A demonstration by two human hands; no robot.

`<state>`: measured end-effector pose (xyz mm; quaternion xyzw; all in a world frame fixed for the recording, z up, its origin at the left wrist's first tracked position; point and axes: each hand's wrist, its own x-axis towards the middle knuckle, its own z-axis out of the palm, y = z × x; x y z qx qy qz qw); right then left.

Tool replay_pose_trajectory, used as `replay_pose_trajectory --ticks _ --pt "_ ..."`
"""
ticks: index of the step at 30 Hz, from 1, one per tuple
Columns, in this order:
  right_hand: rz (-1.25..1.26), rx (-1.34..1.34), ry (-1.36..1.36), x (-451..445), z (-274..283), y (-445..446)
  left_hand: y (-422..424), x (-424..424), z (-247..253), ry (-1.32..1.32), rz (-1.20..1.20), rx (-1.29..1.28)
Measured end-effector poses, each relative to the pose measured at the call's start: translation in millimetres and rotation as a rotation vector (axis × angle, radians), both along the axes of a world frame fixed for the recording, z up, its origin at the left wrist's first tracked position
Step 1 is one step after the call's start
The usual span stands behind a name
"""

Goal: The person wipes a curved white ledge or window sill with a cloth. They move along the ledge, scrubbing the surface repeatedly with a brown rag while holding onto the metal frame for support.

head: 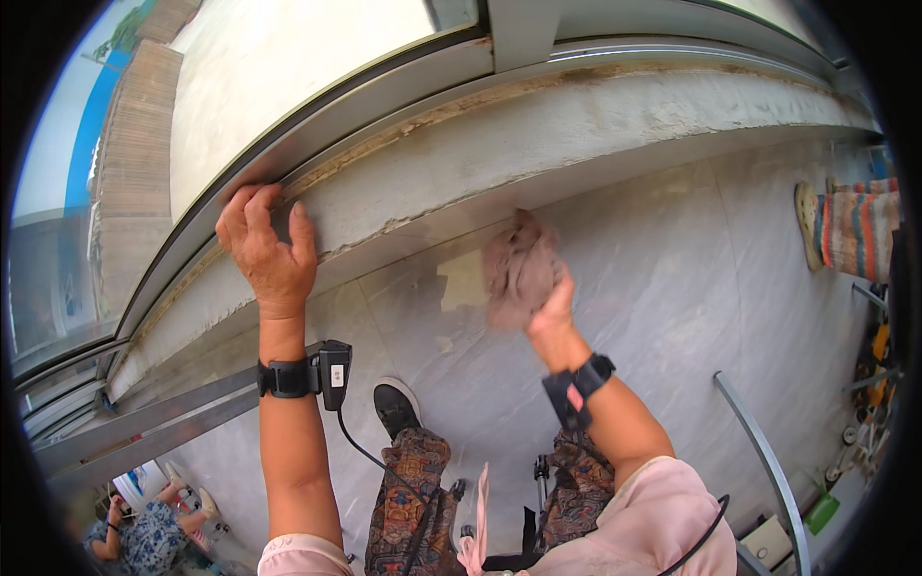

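Note:
My left hand (270, 248) rests with bent fingers on the metal window frame (360, 97), its thumb over the worn concrete sill (461, 169). Nothing shows in that hand, though its fingertips are partly hidden against the frame. To the right, below the sill's edge, my right hand (555, 309) grips a crumpled, brownish-pink cloth (520, 270). The cloth is slightly blurred and hangs over the grey tiled floor, apart from the left hand. Both wrists wear black straps with small devices.
Metal bars (166, 425) run at the lower left, near a seated person (148, 536) and a white bucket (140, 486). Another person's striped trouser leg (857, 230) is at the right. A curved metal bar (767, 461) stands at the lower right, beside a green object (821, 513).

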<state>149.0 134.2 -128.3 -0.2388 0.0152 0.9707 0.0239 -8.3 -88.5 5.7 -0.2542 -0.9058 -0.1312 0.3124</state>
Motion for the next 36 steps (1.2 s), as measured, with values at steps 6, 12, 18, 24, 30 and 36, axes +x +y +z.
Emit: replay_pose_trajectory --ticks 6,12,18,24,30,36 --pt "-0.206 0.130 -0.323 -45 -81 29 8 2 1 -0.025 0.000 -0.009" --pt "-0.272 0.043 -0.337 -77 -22 -17 8 1 1 -0.047 0.009 -0.038" --pt "-0.300 0.202 -0.037 -60 132 -15 8 2 1 -0.055 0.007 -0.053" --pt "-0.403 0.435 0.047 -34 84 36 -1 -2 -1 -0.041 0.006 -0.080" --pt "-0.291 0.225 -0.338 -49 -46 82 12 -1 -3 -0.075 -0.001 -0.040" --pt "-0.417 0.274 -0.422 -81 4 53 9 0 -3 -0.076 0.001 -0.099"
